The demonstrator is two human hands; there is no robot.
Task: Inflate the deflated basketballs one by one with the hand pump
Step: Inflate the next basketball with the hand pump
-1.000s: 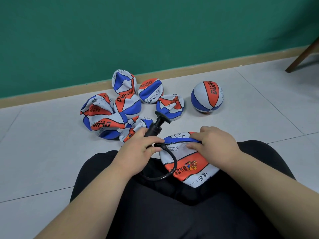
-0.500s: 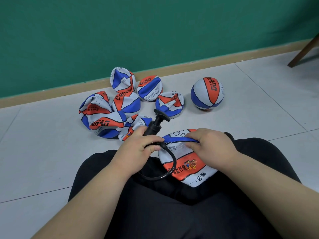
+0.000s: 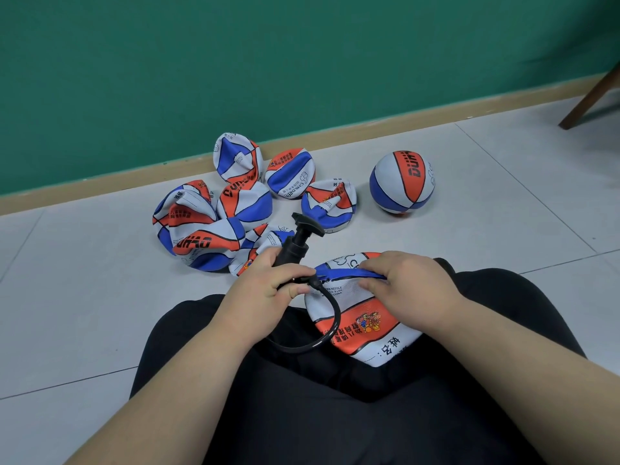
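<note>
A flat, deflated basketball (image 3: 362, 325) in orange, white and blue lies on my lap. My right hand (image 3: 412, 290) holds its upper folded edge, fingers curled over the blue band. My left hand (image 3: 271, 293) grips the black hand pump (image 3: 297, 245) by its barrel and pinches the hose end against the ball's edge. The pump's T-handle points away from me. Its black hose (image 3: 330, 325) loops down over the ball. Whether the needle is in the valve is hidden by my fingers.
Several deflated basketballs (image 3: 241, 209) lie heaped on the tiled floor ahead of my knees, near the green wall. One inflated ball (image 3: 402, 182) stands to their right. A wooden furniture leg (image 3: 590, 99) shows at the far right.
The view has shifted slightly. Both hands keep their hold on the pump and the ball, with only small finger movement at the ball's edge.
</note>
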